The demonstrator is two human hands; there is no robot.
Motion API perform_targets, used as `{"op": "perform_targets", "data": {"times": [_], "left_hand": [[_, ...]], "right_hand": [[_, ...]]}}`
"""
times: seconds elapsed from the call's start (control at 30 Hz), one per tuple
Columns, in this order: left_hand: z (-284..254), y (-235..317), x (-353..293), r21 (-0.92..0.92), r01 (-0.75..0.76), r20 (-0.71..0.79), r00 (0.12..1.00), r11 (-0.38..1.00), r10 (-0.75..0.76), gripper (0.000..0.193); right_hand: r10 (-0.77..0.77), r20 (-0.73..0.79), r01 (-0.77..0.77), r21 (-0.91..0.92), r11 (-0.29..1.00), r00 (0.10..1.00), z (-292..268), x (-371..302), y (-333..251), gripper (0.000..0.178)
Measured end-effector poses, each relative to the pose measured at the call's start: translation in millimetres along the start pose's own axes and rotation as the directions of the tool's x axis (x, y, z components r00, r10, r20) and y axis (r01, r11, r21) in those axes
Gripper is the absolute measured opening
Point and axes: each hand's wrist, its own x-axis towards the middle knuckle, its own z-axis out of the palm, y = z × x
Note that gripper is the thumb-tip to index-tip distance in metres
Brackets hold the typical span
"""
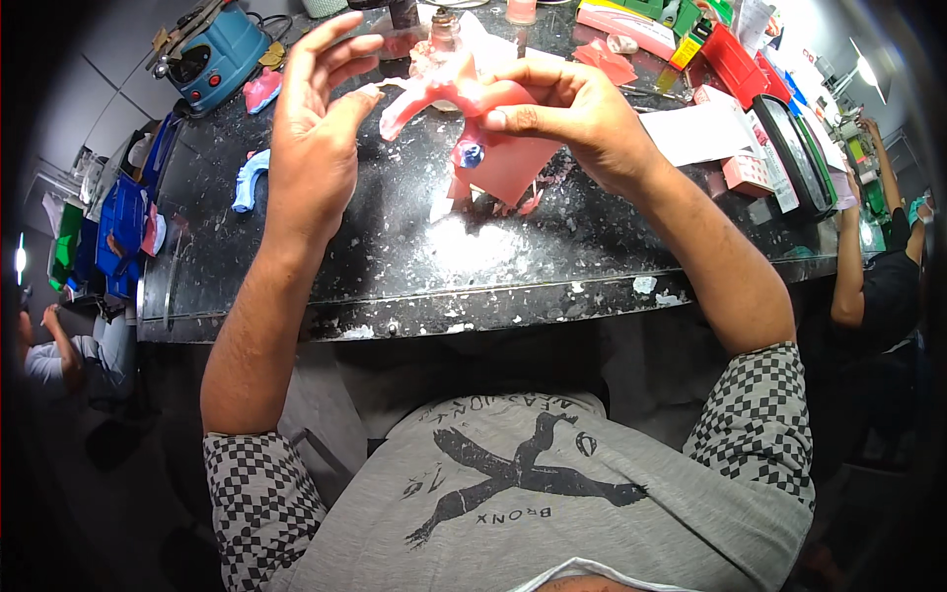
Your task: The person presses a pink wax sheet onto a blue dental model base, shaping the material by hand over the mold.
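My right hand (582, 123) pinches a curved, glossy pink piece that looks like dental wax (409, 104) between thumb and fingers. My left hand (321, 128) is raised on the other side, fingers spread. Its thumb tip is at the piece's left end, and I cannot tell whether they touch. Bright glare washes out part of the pink piece. Just below it shows a small blue-and-white round thing (472, 154), its kind unclear. Under my right hand, a flat pink sheet (518, 170) lies on the table among pink scraps. Behind the piece stands a small bottle-like thing with a metal neck (445, 28).
The black, paint-flecked table (395, 266) has a blue machine (212, 59) at back left. A light-blue curved piece (251, 181) lies beside my left wrist. At right are white paper (695, 133), a black case (792, 153) and a red box (735, 64). Other people sit at both sides.
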Motion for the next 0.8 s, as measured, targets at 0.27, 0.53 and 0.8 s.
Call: {"op": "perform_targets", "data": {"times": [0.27,0.53,0.8], "left_hand": [[-4,8,-1,-0.158,0.345,0.350,0.896,0.925,-0.274,0.051],[-7,-1,-2,-0.200,0.477,0.471,0.813,0.856,-0.342,0.035],[-7,-2,-3,-0.359,0.536,0.479,0.808,0.764,-0.342,0.032]], "right_hand": [[0.002,-0.004,-0.002,-0.040,0.999,1.000,-2,0,1,0.031],[-0.046,-0.006,0.045,-0.046,0.998,0.999,-4,1,3,0.030],[-0.081,0.003,0.081,-0.036,0.996,0.997,-2,0,-1,0.025]]}}
